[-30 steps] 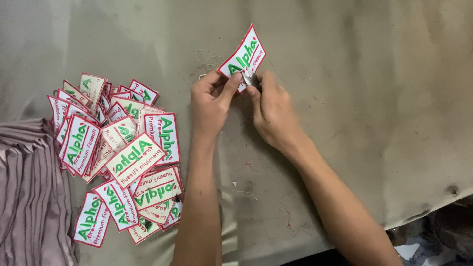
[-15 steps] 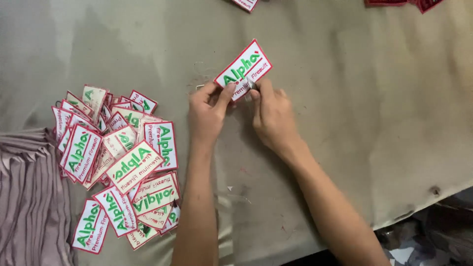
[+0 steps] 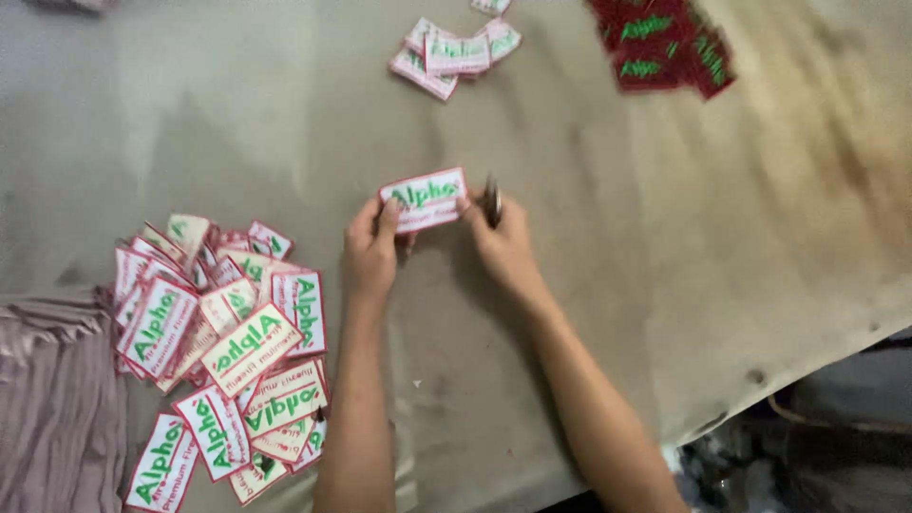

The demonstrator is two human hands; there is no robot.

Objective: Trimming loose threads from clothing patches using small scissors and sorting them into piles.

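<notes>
Grey-brown tabletop [image 3: 665, 285], mid-field: my left hand [image 3: 370, 252] and right hand [image 3: 502, 249] each pinch one end of a white, red-edged label [image 3: 425, 199]. Right also grips a small dark tool [image 3: 492, 199]. I'd keep the label taut. Loose pile [image 3: 223, 342] lies left.

- A drab grey-green tabletop [image 3: 741, 247] filled nearly the whole view, its covering creased and stained.
- Soft light fell unevenly, paler toward the far left corner.
- Pinkish ribbed fabric [image 3: 47, 408] lay over the left edge.
- Past the near right corner, dim clutter [image 3: 807, 446] sat low in shadow, too dark to identify.
</notes>
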